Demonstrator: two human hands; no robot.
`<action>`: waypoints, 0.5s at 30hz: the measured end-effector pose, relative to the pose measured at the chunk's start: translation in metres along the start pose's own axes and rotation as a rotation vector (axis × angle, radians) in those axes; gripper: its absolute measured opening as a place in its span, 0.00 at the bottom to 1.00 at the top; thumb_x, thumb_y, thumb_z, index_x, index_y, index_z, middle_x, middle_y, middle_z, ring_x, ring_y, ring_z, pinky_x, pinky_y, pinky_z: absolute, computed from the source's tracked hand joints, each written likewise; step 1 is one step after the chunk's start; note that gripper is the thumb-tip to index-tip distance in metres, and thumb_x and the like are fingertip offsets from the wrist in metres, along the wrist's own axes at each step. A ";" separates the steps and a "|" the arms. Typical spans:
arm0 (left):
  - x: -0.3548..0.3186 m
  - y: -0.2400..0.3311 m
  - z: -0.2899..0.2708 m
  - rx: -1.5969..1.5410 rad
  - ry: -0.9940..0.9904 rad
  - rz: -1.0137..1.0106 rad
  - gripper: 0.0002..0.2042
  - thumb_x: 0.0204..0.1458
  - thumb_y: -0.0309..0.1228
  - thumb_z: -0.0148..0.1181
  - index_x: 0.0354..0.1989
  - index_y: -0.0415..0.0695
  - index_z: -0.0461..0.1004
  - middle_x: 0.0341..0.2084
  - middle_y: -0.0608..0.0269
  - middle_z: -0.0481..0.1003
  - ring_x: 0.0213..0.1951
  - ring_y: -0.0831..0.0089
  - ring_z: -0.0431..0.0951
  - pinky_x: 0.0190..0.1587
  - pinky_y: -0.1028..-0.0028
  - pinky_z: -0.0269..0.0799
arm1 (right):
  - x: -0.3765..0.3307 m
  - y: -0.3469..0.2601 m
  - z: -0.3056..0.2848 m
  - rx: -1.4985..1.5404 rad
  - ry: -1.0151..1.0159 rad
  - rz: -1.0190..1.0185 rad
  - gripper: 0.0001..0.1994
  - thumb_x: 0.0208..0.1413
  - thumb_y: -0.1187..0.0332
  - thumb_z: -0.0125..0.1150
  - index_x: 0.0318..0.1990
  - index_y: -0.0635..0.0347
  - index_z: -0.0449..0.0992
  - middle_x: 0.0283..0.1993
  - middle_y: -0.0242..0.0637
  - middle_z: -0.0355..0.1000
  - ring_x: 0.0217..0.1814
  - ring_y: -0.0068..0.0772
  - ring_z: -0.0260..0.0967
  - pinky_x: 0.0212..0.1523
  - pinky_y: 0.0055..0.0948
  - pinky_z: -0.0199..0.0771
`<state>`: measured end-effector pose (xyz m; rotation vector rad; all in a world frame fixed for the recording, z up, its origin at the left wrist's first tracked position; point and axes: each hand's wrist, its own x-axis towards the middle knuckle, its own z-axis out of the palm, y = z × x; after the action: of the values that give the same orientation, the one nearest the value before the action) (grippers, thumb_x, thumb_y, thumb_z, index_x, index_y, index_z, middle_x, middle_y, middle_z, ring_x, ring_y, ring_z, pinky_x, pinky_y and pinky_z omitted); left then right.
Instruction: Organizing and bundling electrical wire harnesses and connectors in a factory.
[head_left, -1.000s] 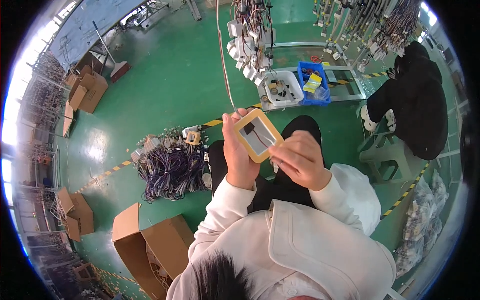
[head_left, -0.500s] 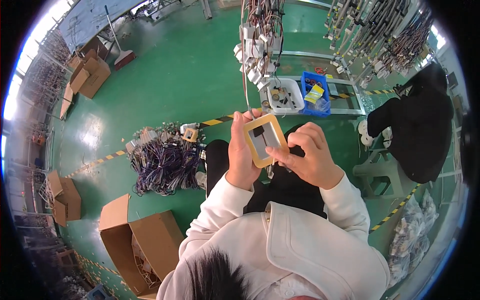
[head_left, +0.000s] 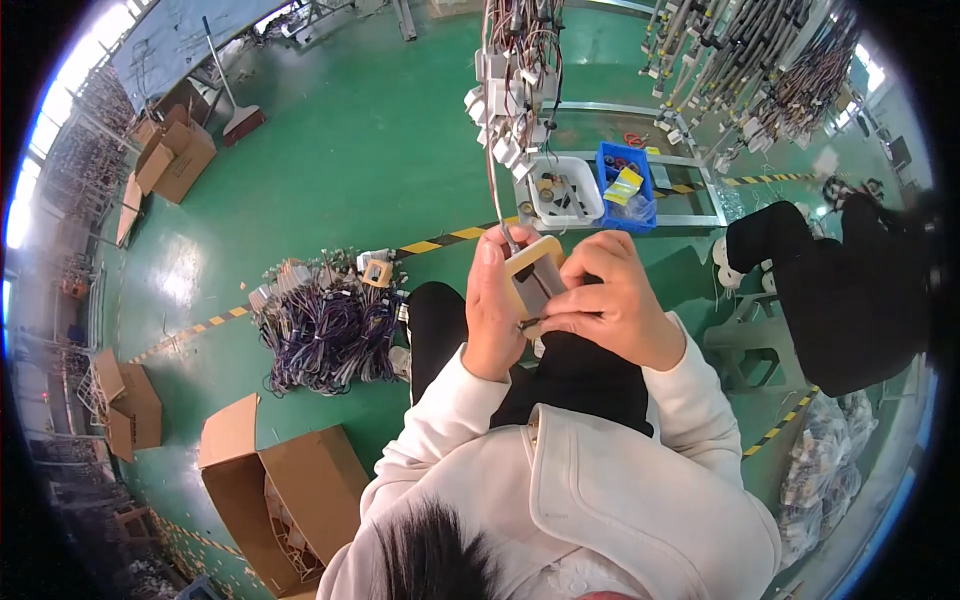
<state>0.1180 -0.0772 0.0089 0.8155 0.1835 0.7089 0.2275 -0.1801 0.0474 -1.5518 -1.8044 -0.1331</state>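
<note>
My left hand (head_left: 490, 315) is wrapped around the left side of a small, shallow grey box with a yellow rim (head_left: 540, 280), held tilted above my lap. A dark block and a thin dark reddish line show inside it. A cable (head_left: 494, 185) runs from the box's top end up to the hanging bundle. My right hand (head_left: 620, 305) is closed in a pinch at the box's lower right, thumb and forefinger together. Beside the thumb tip a small dark piece (head_left: 531, 323) shows; whether the fingers grip it is unclear.
Wires with white connectors (head_left: 508, 100) hang ahead. Beyond my hands are a white tray (head_left: 541, 208) and a blue bin (head_left: 652, 215) of small parts. Bundled cables (head_left: 325, 340) lie left, near an open carton (head_left: 315, 465). A person in black (head_left: 840, 300) is at right by a stool (head_left: 750, 345).
The box has tilted, so its opening looks narrower. My right thumb has moved from over the opening to the lower edge, pinching with the forefinger. The person at right has shifted.
</note>
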 end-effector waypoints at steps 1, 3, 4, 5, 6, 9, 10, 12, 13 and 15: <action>0.001 -0.001 0.000 -0.043 0.005 0.029 0.18 0.65 0.47 0.34 0.44 0.45 0.62 0.40 0.65 0.64 0.44 0.73 0.66 0.51 0.71 0.64 | -0.003 0.000 0.003 0.037 0.087 0.091 0.08 0.35 0.65 0.72 0.23 0.49 0.78 0.29 0.25 0.63 0.35 0.29 0.63 0.42 0.33 0.57; 0.004 -0.005 -0.003 -0.074 -0.003 0.037 0.17 0.65 0.47 0.35 0.43 0.46 0.62 0.41 0.64 0.64 0.45 0.72 0.66 0.52 0.70 0.63 | -0.010 -0.003 0.013 -0.031 0.248 0.261 0.07 0.40 0.66 0.71 0.26 0.51 0.77 0.29 0.26 0.63 0.34 0.32 0.62 0.41 0.34 0.56; 0.005 -0.007 -0.003 -0.082 0.020 0.095 0.17 0.65 0.48 0.35 0.43 0.46 0.62 0.41 0.64 0.64 0.45 0.71 0.66 0.52 0.70 0.63 | -0.011 -0.007 0.018 -0.130 0.268 0.235 0.06 0.42 0.68 0.69 0.27 0.54 0.77 0.29 0.28 0.64 0.34 0.33 0.62 0.40 0.35 0.56; 0.007 -0.010 -0.003 -0.090 0.042 0.153 0.17 0.64 0.48 0.35 0.42 0.46 0.62 0.41 0.64 0.64 0.46 0.71 0.65 0.53 0.70 0.63 | -0.010 -0.012 0.022 -0.229 0.289 0.211 0.06 0.43 0.69 0.67 0.29 0.57 0.77 0.29 0.30 0.64 0.33 0.35 0.62 0.40 0.35 0.57; 0.007 -0.014 -0.005 -0.067 0.029 0.176 0.19 0.64 0.49 0.36 0.44 0.45 0.61 0.42 0.62 0.63 0.46 0.70 0.65 0.53 0.69 0.61 | -0.006 -0.019 0.024 -0.307 0.293 0.179 0.06 0.41 0.70 0.66 0.28 0.56 0.75 0.29 0.29 0.63 0.34 0.35 0.62 0.41 0.36 0.57; 0.008 -0.017 -0.011 0.278 -0.065 0.335 0.21 0.63 0.50 0.36 0.46 0.42 0.61 0.43 0.59 0.63 0.46 0.70 0.64 0.54 0.69 0.60 | -0.004 -0.026 0.037 -0.447 0.212 0.130 0.06 0.35 0.70 0.63 0.25 0.55 0.74 0.30 0.29 0.63 0.35 0.33 0.63 0.42 0.37 0.57; 0.007 -0.018 -0.009 0.281 -0.065 0.323 0.22 0.63 0.50 0.36 0.47 0.40 0.61 0.42 0.58 0.63 0.46 0.71 0.64 0.54 0.69 0.60 | -0.001 -0.028 0.035 -0.476 0.143 0.124 0.04 0.37 0.70 0.61 0.23 0.57 0.74 0.29 0.29 0.63 0.36 0.33 0.63 0.42 0.36 0.59; 0.006 -0.018 -0.008 0.359 -0.100 0.375 0.22 0.63 0.49 0.36 0.46 0.40 0.61 0.42 0.58 0.64 0.45 0.70 0.64 0.53 0.69 0.59 | 0.006 -0.027 0.035 -0.547 0.066 0.048 0.03 0.37 0.69 0.58 0.19 0.58 0.74 0.28 0.31 0.64 0.37 0.32 0.63 0.42 0.34 0.60; 0.008 -0.018 -0.008 0.295 -0.106 0.407 0.21 0.63 0.49 0.36 0.45 0.41 0.62 0.40 0.59 0.64 0.44 0.70 0.64 0.52 0.69 0.60 | 0.007 -0.026 0.034 -0.583 0.015 -0.007 0.03 0.37 0.69 0.58 0.19 0.58 0.74 0.29 0.32 0.64 0.37 0.32 0.63 0.42 0.33 0.60; 0.011 -0.014 -0.009 0.202 -0.080 0.365 0.20 0.63 0.49 0.38 0.44 0.43 0.63 0.39 0.61 0.63 0.43 0.70 0.63 0.51 0.70 0.61 | 0.011 -0.025 0.029 -0.622 -0.029 -0.100 0.03 0.38 0.69 0.58 0.21 0.57 0.74 0.28 0.31 0.64 0.36 0.31 0.63 0.40 0.30 0.60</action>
<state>0.1301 -0.0712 -0.0055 1.0835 0.0321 1.0097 0.1917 -0.1631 0.0422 -1.8753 -1.9721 -0.7854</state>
